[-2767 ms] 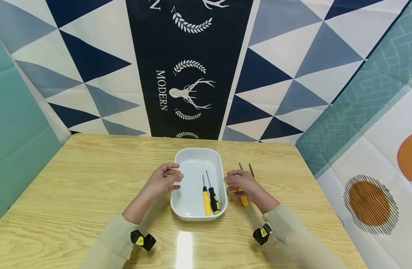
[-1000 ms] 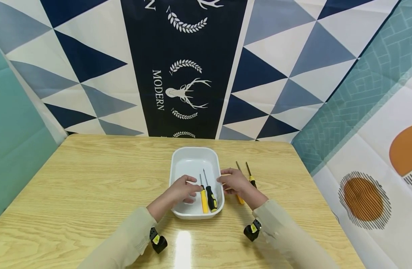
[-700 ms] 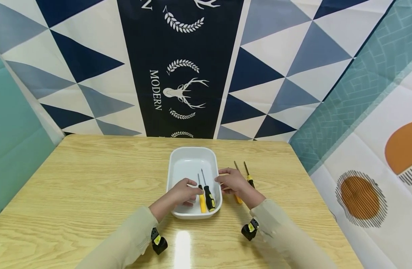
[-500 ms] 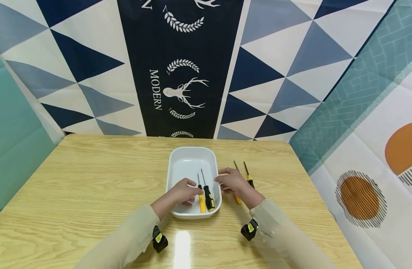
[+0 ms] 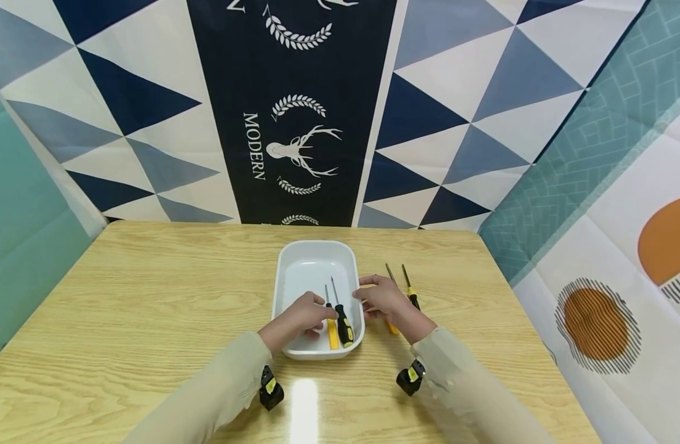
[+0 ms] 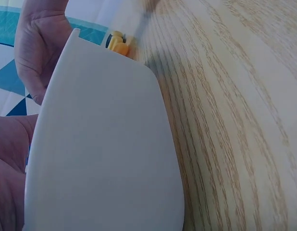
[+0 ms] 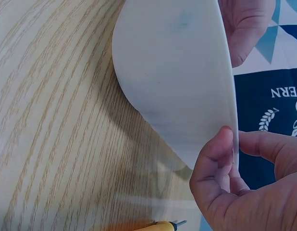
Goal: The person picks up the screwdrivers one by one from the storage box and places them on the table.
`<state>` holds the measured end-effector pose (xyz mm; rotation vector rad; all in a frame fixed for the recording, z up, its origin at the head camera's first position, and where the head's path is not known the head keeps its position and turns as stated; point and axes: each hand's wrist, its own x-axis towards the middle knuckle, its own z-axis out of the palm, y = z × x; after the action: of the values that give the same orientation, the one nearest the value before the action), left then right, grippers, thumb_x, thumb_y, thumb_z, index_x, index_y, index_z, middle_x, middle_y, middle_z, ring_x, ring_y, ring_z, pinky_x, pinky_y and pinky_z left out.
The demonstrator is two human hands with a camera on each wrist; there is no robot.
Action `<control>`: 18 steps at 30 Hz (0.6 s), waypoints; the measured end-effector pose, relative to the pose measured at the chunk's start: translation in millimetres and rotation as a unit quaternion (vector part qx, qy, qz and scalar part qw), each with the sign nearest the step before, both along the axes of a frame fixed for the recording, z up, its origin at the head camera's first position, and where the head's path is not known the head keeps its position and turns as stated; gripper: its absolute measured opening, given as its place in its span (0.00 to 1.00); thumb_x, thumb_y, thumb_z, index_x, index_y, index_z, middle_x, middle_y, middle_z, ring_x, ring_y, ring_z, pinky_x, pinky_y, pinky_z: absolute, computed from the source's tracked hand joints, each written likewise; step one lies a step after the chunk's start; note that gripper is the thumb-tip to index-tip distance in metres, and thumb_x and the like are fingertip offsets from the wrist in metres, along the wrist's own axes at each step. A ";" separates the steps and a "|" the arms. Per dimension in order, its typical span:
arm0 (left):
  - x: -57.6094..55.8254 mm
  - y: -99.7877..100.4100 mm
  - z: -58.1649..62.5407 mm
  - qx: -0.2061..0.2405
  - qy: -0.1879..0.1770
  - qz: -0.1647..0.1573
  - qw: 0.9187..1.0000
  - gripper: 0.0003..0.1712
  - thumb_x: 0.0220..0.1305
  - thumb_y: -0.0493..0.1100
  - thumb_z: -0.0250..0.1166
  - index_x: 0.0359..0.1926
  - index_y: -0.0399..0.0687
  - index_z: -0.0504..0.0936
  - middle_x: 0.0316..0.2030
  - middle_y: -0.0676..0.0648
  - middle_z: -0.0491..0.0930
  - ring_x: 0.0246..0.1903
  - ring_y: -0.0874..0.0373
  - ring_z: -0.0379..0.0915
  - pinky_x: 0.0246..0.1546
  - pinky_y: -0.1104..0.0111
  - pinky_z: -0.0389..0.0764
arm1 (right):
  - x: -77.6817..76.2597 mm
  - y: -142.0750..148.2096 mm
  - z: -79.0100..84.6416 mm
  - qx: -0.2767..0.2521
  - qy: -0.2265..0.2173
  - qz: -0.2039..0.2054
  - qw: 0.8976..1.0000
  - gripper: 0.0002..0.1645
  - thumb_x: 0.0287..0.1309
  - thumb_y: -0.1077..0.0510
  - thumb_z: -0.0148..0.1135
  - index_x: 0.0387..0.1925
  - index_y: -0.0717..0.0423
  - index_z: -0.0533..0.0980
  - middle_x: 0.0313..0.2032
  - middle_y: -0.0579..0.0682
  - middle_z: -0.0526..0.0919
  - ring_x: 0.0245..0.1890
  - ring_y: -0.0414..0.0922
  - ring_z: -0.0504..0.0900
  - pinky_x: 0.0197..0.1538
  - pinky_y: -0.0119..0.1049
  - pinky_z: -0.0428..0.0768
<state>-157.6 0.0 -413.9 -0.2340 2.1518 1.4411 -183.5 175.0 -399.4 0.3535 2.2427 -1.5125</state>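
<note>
A white tray [image 5: 286, 277] stands on the table, and in it lie a yellow-handled screwdriver [image 5: 333, 338] and a black-and-yellow screwdriver [image 5: 344, 330]. My left hand [image 5: 301, 316] reaches over the tray's near left side, fingertips right at the upper end of the yellow handle. In the left wrist view the tray wall [image 6: 100, 125] hides those fingers, so I cannot tell whether they pinch the handle. My right hand [image 5: 385, 301] pinches the tray's right rim between thumb and fingers; the right wrist view shows the fingertips [image 7: 224, 137] on the rim.
Two more tools with metal shafts lie right of the tray: one with a yellow-orange handle [image 5: 393, 328], and one with a black-and-yellow handle [image 5: 413, 299], partly behind my right hand. The wooden table [image 5: 179, 296] meets a patterned wall cloth [image 5: 456, 123] at the back.
My left hand has moved from the tray's left rim to the yellow screwdriver inside. My right hand has come to the right rim. Lately both hands barely move; the view shifts slightly.
</note>
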 end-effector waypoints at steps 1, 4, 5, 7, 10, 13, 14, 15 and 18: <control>-0.2 0.8 -0.1 -0.001 0.000 0.000 1.000 0.31 0.55 0.44 0.66 0.56 0.37 0.65 0.46 0.40 0.73 0.37 0.51 0.75 0.28 0.66 0.80 | -0.4 0.1 -0.3 -0.001 -0.001 -0.001 1.000 0.23 0.59 0.59 0.59 0.57 0.56 0.69 0.34 0.55 0.81 0.23 0.42 0.77 0.27 0.33 0.79; -0.6 2.7 -0.1 -0.001 -0.001 0.000 1.000 0.30 0.55 0.43 0.66 0.55 0.36 0.65 0.45 0.40 0.72 0.35 0.52 0.74 0.28 0.65 0.81 | -0.9 -0.1 -0.2 -0.003 -0.003 -0.003 1.000 0.23 0.59 0.59 0.59 0.57 0.56 0.69 0.33 0.55 0.81 0.22 0.42 0.77 0.25 0.32 0.78; -0.8 3.0 0.1 0.000 -0.002 -0.001 1.000 0.30 0.55 0.42 0.65 0.55 0.36 0.65 0.45 0.41 0.72 0.35 0.52 0.74 0.28 0.65 0.82 | -1.1 -0.4 -0.1 -0.004 -0.003 -0.005 1.000 0.24 0.59 0.59 0.59 0.57 0.56 0.69 0.33 0.54 0.81 0.22 0.42 0.77 0.25 0.32 0.78; -1.2 3.7 0.1 0.002 -0.003 -0.001 1.000 0.29 0.56 0.42 0.65 0.55 0.35 0.65 0.44 0.40 0.72 0.34 0.52 0.74 0.27 0.65 0.83 | -1.0 -0.9 0.2 -0.006 -0.003 -0.006 1.000 0.24 0.58 0.59 0.59 0.57 0.56 0.69 0.32 0.54 0.80 0.22 0.41 0.77 0.24 0.31 0.78; -1.8 4.2 -1.1 0.007 -0.007 0.001 1.000 0.29 0.57 0.41 0.64 0.56 0.35 0.64 0.43 0.40 0.72 0.34 0.52 0.74 0.27 0.65 0.84 | -0.2 -1.3 0.7 -0.007 -0.003 -0.005 1.000 0.24 0.59 0.59 0.59 0.57 0.56 0.69 0.32 0.54 0.80 0.22 0.41 0.77 0.24 0.30 0.77; -2.8 4.5 -3.6 0.011 -0.007 0.001 1.000 0.29 0.57 0.40 0.64 0.56 0.35 0.64 0.42 0.40 0.71 0.33 0.52 0.75 0.26 0.66 0.83 | 0.6 -1.5 1.2 -0.009 -0.003 -0.005 1.000 0.24 0.59 0.59 0.59 0.57 0.56 0.69 0.32 0.53 0.80 0.21 0.41 0.77 0.24 0.30 0.77; -3.0 4.7 -4.3 0.013 -0.007 0.001 1.000 0.28 0.57 0.39 0.64 0.55 0.34 0.64 0.42 0.40 0.71 0.33 0.52 0.74 0.25 0.66 0.83 | 0.8 -1.4 1.4 -0.009 -0.002 -0.005 1.000 0.24 0.59 0.59 0.59 0.57 0.56 0.69 0.31 0.53 0.80 0.21 0.41 0.76 0.24 0.30 0.77; -3.3 4.7 -5.0 0.015 -0.007 0.002 1.000 0.28 0.57 0.38 0.64 0.55 0.34 0.64 0.42 0.40 0.71 0.32 0.52 0.74 0.25 0.66 0.83 | 0.9 -1.4 1.4 -0.010 -0.003 -0.005 1.000 0.24 0.59 0.59 0.59 0.56 0.56 0.69 0.31 0.53 0.80 0.21 0.41 0.76 0.24 0.30 0.77; -4.1 5.8 -6.6 0.019 -0.006 0.001 1.000 0.26 0.56 0.37 0.63 0.53 0.35 0.63 0.40 0.41 0.70 0.29 0.53 0.73 0.24 0.66 0.83 | 1.1 -0.9 1.5 -0.012 -0.003 -0.005 1.000 0.23 0.59 0.59 0.59 0.56 0.56 0.69 0.31 0.53 0.80 0.21 0.41 0.77 0.25 0.31 0.78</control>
<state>-161.8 5.8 -420.5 -0.2290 2.1129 1.4771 -182.3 174.2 -397.9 0.3623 2.2185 -1.5400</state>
